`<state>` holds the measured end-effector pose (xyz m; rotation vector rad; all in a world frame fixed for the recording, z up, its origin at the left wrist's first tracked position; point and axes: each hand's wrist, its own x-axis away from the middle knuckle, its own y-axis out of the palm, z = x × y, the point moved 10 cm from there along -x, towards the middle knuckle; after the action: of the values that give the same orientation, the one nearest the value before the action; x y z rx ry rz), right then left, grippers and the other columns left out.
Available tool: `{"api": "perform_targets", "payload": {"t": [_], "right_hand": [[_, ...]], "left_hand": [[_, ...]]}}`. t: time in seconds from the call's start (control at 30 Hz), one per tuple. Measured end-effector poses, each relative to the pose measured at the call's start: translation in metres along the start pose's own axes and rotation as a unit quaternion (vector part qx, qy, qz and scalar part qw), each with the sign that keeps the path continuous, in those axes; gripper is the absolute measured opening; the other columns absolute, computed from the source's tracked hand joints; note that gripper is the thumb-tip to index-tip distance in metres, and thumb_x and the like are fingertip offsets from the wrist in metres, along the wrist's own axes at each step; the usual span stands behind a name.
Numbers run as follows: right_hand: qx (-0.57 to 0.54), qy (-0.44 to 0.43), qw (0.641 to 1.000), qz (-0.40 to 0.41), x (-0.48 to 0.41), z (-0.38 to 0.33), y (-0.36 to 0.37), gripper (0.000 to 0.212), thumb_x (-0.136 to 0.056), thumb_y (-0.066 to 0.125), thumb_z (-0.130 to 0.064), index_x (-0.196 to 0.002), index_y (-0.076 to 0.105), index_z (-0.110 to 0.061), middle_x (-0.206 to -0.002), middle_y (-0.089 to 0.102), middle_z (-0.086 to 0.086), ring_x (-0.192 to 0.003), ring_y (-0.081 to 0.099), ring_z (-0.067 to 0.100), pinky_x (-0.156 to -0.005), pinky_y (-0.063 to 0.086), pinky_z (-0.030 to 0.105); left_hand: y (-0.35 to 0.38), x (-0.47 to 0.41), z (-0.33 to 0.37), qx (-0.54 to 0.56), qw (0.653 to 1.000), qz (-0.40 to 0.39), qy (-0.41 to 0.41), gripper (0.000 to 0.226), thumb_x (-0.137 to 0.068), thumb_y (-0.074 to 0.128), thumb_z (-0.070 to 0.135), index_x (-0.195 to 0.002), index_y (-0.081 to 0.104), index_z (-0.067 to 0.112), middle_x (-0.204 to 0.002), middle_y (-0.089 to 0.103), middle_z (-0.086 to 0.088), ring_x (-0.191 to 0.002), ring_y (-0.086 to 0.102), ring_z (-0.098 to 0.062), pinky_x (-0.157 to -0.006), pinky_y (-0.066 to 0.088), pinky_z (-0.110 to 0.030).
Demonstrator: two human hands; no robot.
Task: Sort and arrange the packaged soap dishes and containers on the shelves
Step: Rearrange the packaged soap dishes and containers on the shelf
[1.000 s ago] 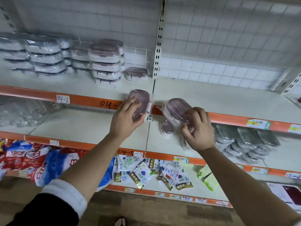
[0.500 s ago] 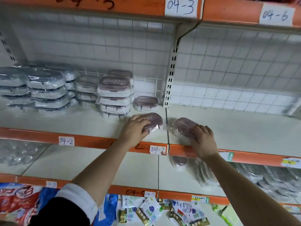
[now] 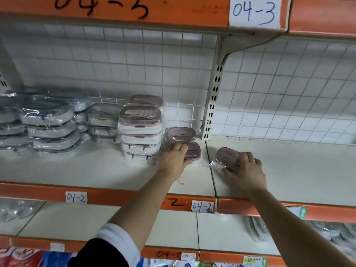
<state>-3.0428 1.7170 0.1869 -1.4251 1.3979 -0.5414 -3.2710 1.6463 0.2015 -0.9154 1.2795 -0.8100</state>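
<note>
Reaches onto the white shelf board (image 3: 96, 170) with both arms. Holds down, under the left hand (image 3: 174, 158), an oval pink-lidded plastic soap dish in clear wrap (image 3: 193, 150) — fingers curled over its left end, thumb against the near edge — flat on the board, just in front of a single matching wrapped dish (image 3: 180, 133) and just right of a stack of white pink-lidded containers (image 3: 140, 132). Grips, in the right hand (image 3: 245, 170), a second wrapped pink oval dish (image 3: 226, 158), fingers bent over its near right end; sits past the cream slotted upright post (image 3: 212, 101), on the next bay's board, turned at an angle with loose wrap trailing to the left. Cannot tell whether its base lies fully flat. Leaves the two held dishes apart, one either side of the board seam. Shows, farther left, stacks of grey-lidded containers in crinkled film (image 3: 50, 124), well apart from both hands. Carries paper labels (image 3: 76, 197) reading 04-2 on the orange front rail (image 3: 115, 193), with white wire grid (image 3: 134, 60) behind.
</note>
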Motion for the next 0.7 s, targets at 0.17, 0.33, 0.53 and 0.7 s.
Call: {"api": "perform_targets", "payload": {"t": [0.17,0.33,0.53,0.7], "right_hand": [[0.014,-0.004,1.0,-0.005,-0.011,-0.001,0.004,0.056,-0.08,0.07,-0.051,-0.113,0.047,-0.013,-0.119,0.049,0.002,-0.114,0.041,0.034,-0.069,0.046,0.042],[0.005,0.0,1.0,0.006,-0.012,-0.001,0.004,0.052,-0.08,0.07,-0.051,-0.109,0.048,-0.015,-0.117,0.051,-0.001,-0.115,0.04,0.032,-0.068,0.043,0.039],[-0.062,-0.005,0.998,0.033,-0.014,-0.004,-0.001,0.045,-0.077,0.074,-0.048,-0.105,0.051,-0.02,-0.115,0.051,-0.003,-0.107,0.044,0.03,-0.068,0.04,0.035],[-0.147,-0.039,0.983,0.101,-0.022,-0.04,-0.008,0.049,-0.076,0.076,-0.048,-0.108,0.054,-0.018,-0.116,0.05,0.0,-0.107,0.047,0.029,-0.074,0.044,0.035]], "left_hand": [[0.011,-0.01,-0.006,0.034,0.999,-0.009,-0.006,0.043,-0.089,0.06,0.044,-0.118,0.053,0.012,-0.124,0.055,-0.003,-0.122,0.048,-0.023,-0.089,0.044,-0.033],[0.017,-0.012,-0.006,0.031,0.999,-0.02,-0.016,0.044,-0.091,0.059,0.039,-0.122,0.051,0.008,-0.127,0.054,-0.008,-0.127,0.044,-0.025,-0.094,0.044,-0.036],[-0.017,0.014,0.0,0.023,0.996,0.06,0.067,0.038,-0.09,0.065,0.029,-0.122,0.06,0.009,-0.128,0.055,-0.006,-0.123,0.052,-0.023,-0.081,0.055,-0.034],[-0.05,0.048,-0.007,0.058,0.971,0.167,0.163,0.018,-0.089,0.06,0.022,-0.1,0.07,0.013,-0.103,0.068,-0.002,-0.081,0.067,-0.021,-0.061,0.057,-0.033]]}}
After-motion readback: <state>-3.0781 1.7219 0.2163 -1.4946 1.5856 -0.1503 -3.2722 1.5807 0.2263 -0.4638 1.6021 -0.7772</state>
